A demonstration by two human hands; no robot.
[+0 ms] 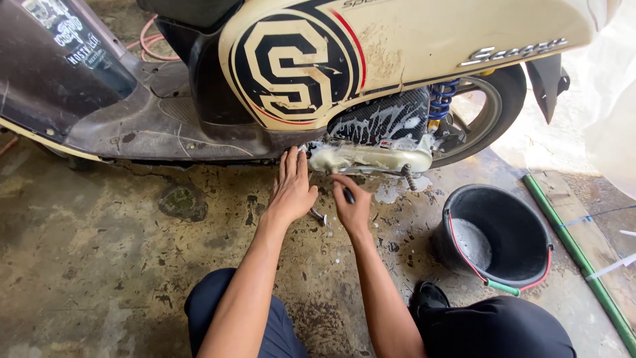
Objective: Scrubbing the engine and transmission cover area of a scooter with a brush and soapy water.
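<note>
A cream scooter [411, 40] with a dark footboard stands in front of me on a stained concrete floor. Its engine casing [371, 158] under the side panel is covered in white soap foam. My left hand [290, 189] reaches flat toward the scooter's underside, fingers extended and together, just left of the foamy casing. My right hand [350, 202] is closed around a dark brush handle [347, 195], its tip pointing up at the casing's lower edge. My knees in dark trousers frame the bottom of the view.
A black bucket [530, 219] with a red and green handle holds soapy water at my right. A green hose [576, 258] runs along the floor by a wooden plank. The rear wheel [493, 109] and blue shock spring [442, 99] sit behind the casing.
</note>
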